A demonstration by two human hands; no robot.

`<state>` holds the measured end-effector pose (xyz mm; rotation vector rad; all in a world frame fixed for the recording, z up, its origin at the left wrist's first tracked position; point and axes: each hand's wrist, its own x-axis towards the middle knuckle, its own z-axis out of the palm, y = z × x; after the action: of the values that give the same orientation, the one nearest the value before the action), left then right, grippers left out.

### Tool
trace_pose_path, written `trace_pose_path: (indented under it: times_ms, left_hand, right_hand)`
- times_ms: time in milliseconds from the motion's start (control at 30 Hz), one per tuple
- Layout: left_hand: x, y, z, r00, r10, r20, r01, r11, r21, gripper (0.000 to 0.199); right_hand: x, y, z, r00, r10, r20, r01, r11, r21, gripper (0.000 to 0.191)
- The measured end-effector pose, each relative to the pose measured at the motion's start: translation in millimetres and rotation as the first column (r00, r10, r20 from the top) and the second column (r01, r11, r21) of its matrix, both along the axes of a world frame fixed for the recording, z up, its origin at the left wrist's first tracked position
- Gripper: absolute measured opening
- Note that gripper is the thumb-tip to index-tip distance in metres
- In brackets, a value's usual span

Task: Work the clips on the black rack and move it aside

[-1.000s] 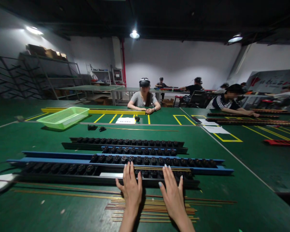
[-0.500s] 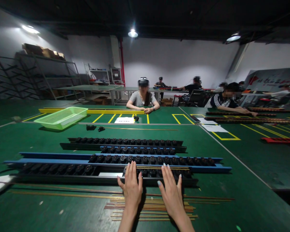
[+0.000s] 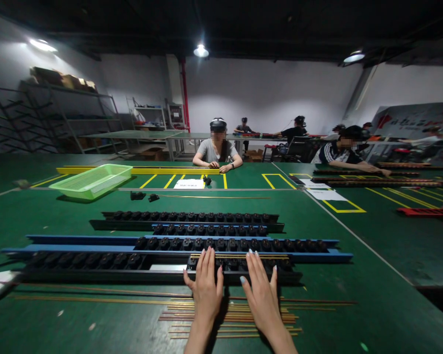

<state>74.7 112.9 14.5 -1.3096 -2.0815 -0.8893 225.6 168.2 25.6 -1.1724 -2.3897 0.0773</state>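
My left hand [image 3: 206, 282] lies palm down with its fingers stretched out over the nearest black channel [image 3: 96, 276]. To its right, my right hand [image 3: 260, 287] is spread the same way. Both sets of fingertips rest on or just over thin brass-coloured rods [image 3: 232, 256], which run lengthwise along a row of black socket-like modules [image 3: 276, 265] in that channel. Left of my hands, a pale strip [image 3: 169, 268] shows in the channel, followed by more black modules [image 3: 84, 259]. Under my wrists, several loose brass and copper-coloured rods [image 3: 229, 314] are spread across the green table.
Behind the near channel lie a blue channel [image 3: 77, 246] and further black and blue channels with modules. A light green basket [image 3: 92, 183] stands at the back left beside a yellow channel [image 3: 177, 171]. Across the table sits a person [image 3: 217, 145]; another person [image 3: 345, 150] works at the right.
My left hand has shifted slightly to the right, nearer my right hand, along the rods. My right hand stays almost where it was. The person opposite has raised one hand a little.
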Motion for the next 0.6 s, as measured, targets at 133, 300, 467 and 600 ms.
trace_pose_path:
  times_ms: [133, 300, 467, 600]
  left_hand:
    - [7, 3, 0.9, 0.999, 0.031, 0.027, -0.030, 0.999, -0.036, 0.059]
    - [9, 3, 5.1, 0.999, 0.037, 0.040, -0.035, 0.998, -0.043, 0.059]
    - [13, 0, 6.4, 0.999, -0.034, 0.025, 0.035, 0.999, -0.041, 0.061]
    - [17, 1, 4.9, 0.995, -0.089, 0.040, 0.092, 0.993, -0.075, 0.055]
  right_hand:
    - [-2, -1, 0.6, 0.999, -0.042, 0.000, 0.042, 0.999, -0.004, 0.056]
    - [-4, -2, 1.2, 0.999, -0.044, 0.001, 0.044, 0.999, -0.024, 0.056]
    - [-3, -2, 0.3, 0.999, -0.040, -0.001, 0.040, 0.999, -0.019, 0.056]
    - [-3, -2, 0.1, 0.999, -0.042, -0.001, 0.042, 0.999, -0.018, 0.056]
